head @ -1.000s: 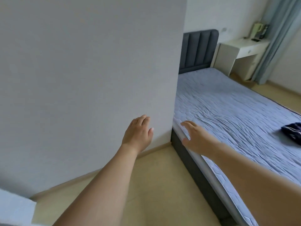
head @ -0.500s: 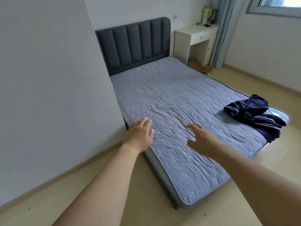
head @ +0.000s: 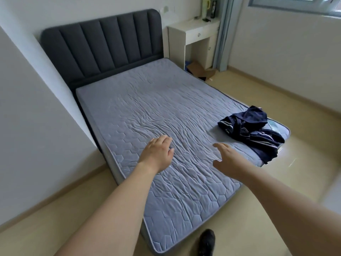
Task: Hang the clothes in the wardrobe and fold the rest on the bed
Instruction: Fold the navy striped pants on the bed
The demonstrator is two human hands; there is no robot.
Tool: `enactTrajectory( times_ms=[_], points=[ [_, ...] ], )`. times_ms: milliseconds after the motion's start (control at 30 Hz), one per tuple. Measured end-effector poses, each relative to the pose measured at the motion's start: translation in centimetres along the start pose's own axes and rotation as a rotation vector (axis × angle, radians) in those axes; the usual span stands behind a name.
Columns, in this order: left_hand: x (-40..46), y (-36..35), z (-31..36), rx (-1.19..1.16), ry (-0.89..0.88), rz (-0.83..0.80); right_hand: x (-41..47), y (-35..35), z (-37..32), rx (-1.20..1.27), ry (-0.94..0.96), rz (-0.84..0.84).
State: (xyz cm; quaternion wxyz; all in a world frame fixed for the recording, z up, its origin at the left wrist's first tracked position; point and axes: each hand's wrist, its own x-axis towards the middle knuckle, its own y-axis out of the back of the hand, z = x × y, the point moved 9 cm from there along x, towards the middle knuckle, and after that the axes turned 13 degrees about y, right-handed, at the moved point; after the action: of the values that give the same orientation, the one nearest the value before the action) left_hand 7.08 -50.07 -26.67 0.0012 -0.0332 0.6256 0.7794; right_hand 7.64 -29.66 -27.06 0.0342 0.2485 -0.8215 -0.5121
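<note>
I see my left hand (head: 156, 154) stretched out over the bed (head: 147, 108), fingers relaxed and holding nothing. My right hand (head: 227, 157) beside it is spread loose, also holding nothing. The dark clothes (head: 252, 130) lie crumpled to its right, at the mattress corner.

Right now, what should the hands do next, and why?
Probably reach the right hand to the right, toward the dark blue clothes bunched at the far right edge of the bed. Both hands are empty: the right and the left hand hang open over the quilted cover, and that crumpled pile is the only clothing in sight.
</note>
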Motion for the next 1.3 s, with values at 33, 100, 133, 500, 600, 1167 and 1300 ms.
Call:
enactTrajectory(
  times_ms=[33, 100, 133, 500, 600, 1167, 1300],
  points=[
    [2.0, -1.2, 1.3, -0.01, 0.016, -0.022, 1.5, 1.0, 2.2, -0.009, -0.004, -0.007],
    [5.8, -3.1, 3.4, -0.023, 0.042, -0.081, 4.0, 3.1, 6.1, -0.017, -0.019, -0.015],
    [7.3, -3.7, 4.3, -0.03, 0.049, -0.102, 4.9, 3.9, 7.5, -0.016, -0.02, -0.03],
    [24.4, -8.8, 16.8, -0.134, 0.163, -0.192, 14.7, 13.3, 25.0, -0.026, -0.053, -0.134],
    [28.0, -11.4, 19.1, -0.155, 0.218, -0.233, 17.8, 14.8, 29.6, -0.036, -0.03, -0.177],
    [51.5, -23.1, 35.2, -0.254, 0.471, -0.358, 35.4, 23.2, 58.6, -0.051, -0.067, -0.339],
    [57.1, -31.4, 37.9, -0.357, 0.59, -0.444, 41.1, 19.1, 66.5, -0.013, -0.091, -0.39]
  ],
)
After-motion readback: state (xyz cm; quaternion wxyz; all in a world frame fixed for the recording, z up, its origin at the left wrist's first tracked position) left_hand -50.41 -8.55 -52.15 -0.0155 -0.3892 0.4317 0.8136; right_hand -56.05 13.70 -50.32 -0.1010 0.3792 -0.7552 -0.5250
